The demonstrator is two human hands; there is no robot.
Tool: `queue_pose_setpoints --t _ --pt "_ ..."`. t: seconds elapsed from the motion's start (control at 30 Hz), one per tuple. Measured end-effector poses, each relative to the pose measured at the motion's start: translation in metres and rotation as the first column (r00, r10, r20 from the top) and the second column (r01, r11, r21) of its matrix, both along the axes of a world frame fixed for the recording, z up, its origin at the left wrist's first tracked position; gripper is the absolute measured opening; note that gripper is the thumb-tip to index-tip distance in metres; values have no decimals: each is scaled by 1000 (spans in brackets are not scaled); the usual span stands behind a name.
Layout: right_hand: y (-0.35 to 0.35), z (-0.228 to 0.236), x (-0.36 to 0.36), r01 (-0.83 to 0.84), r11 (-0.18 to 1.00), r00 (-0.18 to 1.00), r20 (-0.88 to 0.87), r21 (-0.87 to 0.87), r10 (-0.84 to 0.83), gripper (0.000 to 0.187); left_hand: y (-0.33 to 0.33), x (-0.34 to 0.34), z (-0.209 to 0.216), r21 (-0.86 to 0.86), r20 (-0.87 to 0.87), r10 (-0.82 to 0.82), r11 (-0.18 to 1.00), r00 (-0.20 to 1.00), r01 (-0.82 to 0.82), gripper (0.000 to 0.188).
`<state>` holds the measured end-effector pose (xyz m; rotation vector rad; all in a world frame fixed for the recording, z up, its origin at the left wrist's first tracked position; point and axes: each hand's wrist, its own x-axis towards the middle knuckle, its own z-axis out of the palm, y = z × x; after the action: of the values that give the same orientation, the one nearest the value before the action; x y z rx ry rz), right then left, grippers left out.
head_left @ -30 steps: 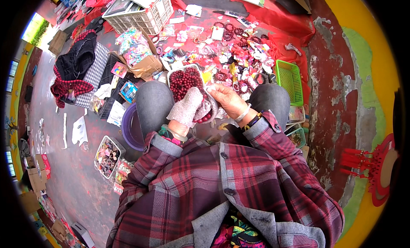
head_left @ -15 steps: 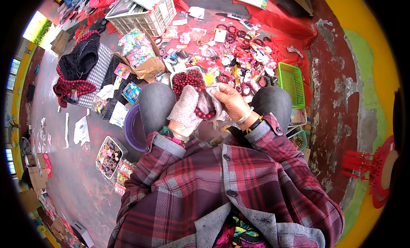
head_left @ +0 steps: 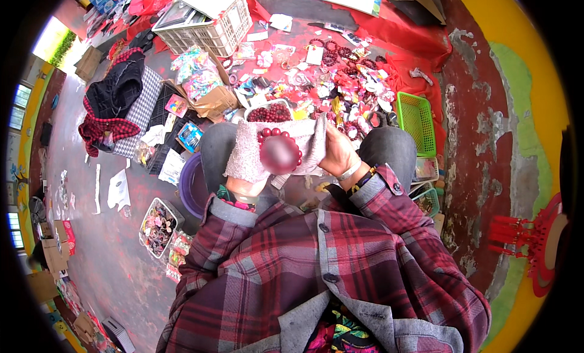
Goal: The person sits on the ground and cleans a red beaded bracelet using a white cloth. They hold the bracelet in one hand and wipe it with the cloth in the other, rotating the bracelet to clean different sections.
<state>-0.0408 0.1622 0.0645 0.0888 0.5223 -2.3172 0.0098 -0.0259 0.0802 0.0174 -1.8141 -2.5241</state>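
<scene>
A pale pink towelling cloth (head_left: pixel 243 149) is spread between my two hands above my lap. On it lies a dark red bead bracelet (head_left: pixel 285 132) in a ring, its middle blurred out. My left hand (head_left: pixel 246 187) is under the cloth's left part, holding it up; its fingers are hidden. With fingers and thumb closed, my right hand (head_left: pixel 339 152) grips the folded right end of the cloth. Just beyond the cloth a white basket (head_left: pixel 286 101) holds many more dark red beads (head_left: pixel 271 114), partly covered by the cloth.
Mixed small accessories (head_left: pixel 347 91) lie heaped on a red sheet ahead. A green basket (head_left: pixel 417 125) stands at the right. At the left are a purple basin (head_left: pixel 193 185), a white basket of hair ties (head_left: pixel 159 228), a cardboard box (head_left: pixel 219 100) and a large crate (head_left: pixel 216 33).
The cloth has been opened out from its bunched fold, and the bracelet now shows face up on it. My right hand has turned and moved slightly down to the cloth's right end.
</scene>
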Motion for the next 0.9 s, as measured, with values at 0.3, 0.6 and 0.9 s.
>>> queue_pose_setpoints --t 0.3,0.6,0.9 --pt "19 5 -8 -128 977 992 0 -172 130 46 -4 2 13 184 327 -18 982 945 -45 36" --pt "10 5 21 -49 991 997 -70 -126 41 45 2 9 24 185 302 -125 980 945 70 22" --pt "-2 1 34 -216 910 947 -149 354 283 18 11 10 -15 -113 219 -138 980 966 166 17"
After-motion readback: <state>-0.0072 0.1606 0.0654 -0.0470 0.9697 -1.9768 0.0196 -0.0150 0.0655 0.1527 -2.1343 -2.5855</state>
